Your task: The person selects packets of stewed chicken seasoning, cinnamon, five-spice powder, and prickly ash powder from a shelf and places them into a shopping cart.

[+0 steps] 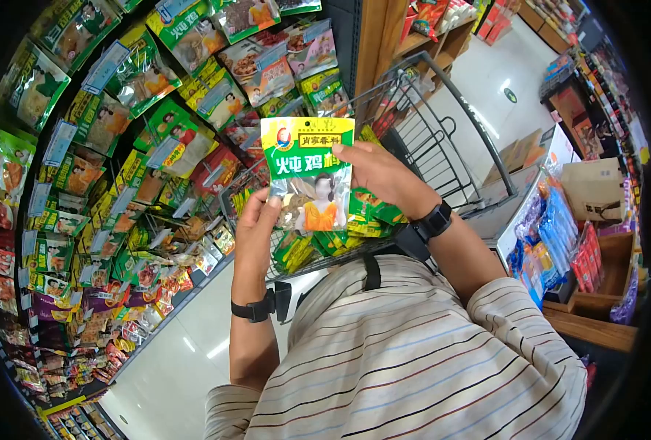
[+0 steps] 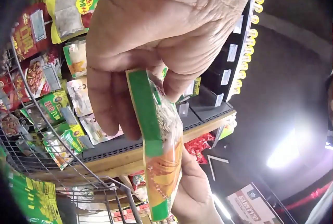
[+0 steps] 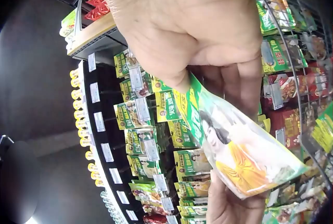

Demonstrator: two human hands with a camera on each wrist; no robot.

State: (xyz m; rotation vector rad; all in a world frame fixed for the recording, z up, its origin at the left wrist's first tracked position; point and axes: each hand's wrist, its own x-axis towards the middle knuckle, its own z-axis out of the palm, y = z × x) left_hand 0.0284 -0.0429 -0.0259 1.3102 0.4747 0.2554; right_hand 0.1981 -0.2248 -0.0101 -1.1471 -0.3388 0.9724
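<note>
Both hands hold one spice packet (image 1: 307, 158), yellow and green on top with a clear window and a figure in orange below, upright in front of the chest. My left hand (image 1: 255, 220) pinches its lower left edge, thumb in front and fingers behind. On its upper right edge, my right hand (image 1: 377, 172) grips with the thumb over the front. The left wrist view shows the packet (image 2: 161, 146) edge-on, its filling bulging. In the right wrist view the packet's printed front (image 3: 234, 146) faces the camera, with the left fingertips at its lower edge.
A wire shopping cart (image 1: 432, 121) stands right behind the packet, with several green and yellow packets (image 1: 373, 213) in it. Racks of hanging seasoning packets (image 1: 149, 147) with price tags fill the left. To the right are a wooden bin (image 1: 611, 271) and blue bagged goods (image 1: 553, 213).
</note>
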